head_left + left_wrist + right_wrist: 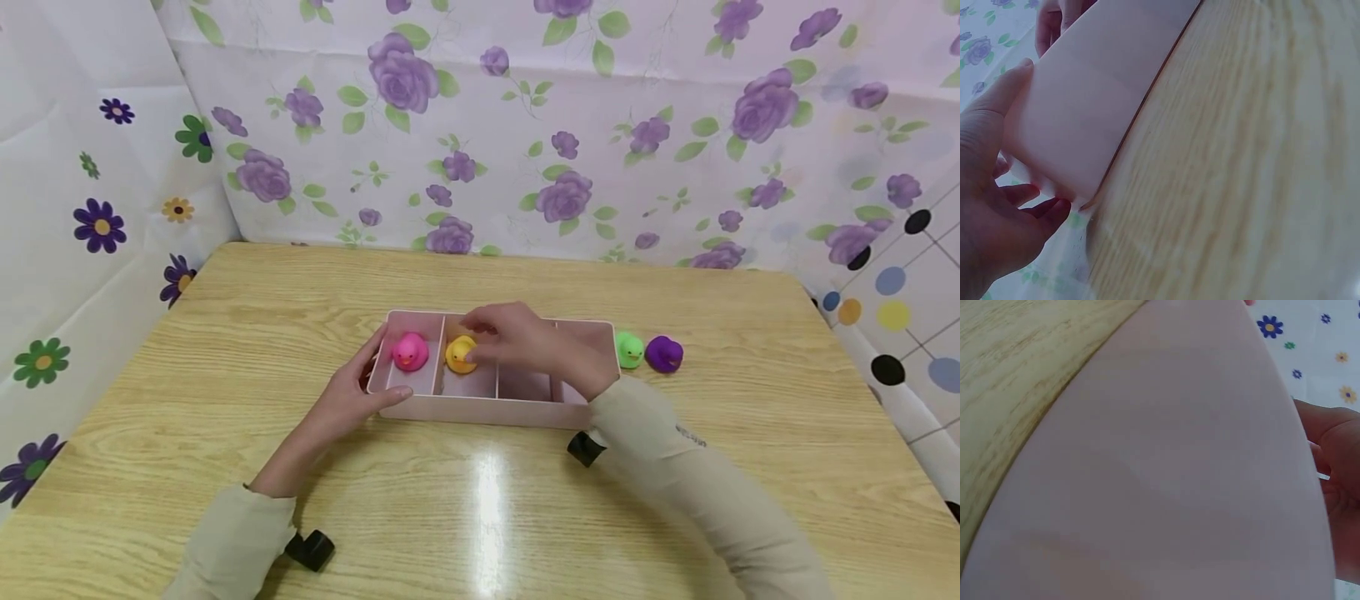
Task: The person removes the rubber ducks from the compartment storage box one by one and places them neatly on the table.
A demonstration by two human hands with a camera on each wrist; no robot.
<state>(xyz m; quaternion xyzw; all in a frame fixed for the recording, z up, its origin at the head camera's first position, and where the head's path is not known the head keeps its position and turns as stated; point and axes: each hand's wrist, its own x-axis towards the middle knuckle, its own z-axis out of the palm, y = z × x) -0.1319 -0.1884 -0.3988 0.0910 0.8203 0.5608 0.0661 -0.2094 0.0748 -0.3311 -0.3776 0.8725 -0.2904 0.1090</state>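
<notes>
A pale pink divided box (480,408) stands on the table, its compartments in a row. In its leftmost compartment sits a pink rubber duck (409,352); a yellow rubber duck (459,356) sits upright in the second. My left hand (352,396) grips the box's left end, thumb over the front rim and fingers along the end wall, as the left wrist view shows. My right hand (517,337) reaches over the box, thumb and forefinger apart, fingertips beside the yellow duck. In the right wrist view the box wall hides my right fingertips.
A green duck (629,350) and a purple duck (664,355) stand on the wooden table (750,400), just right of the box. Behind the table hangs a flowered cloth (487,108); patterned cloths border both sides.
</notes>
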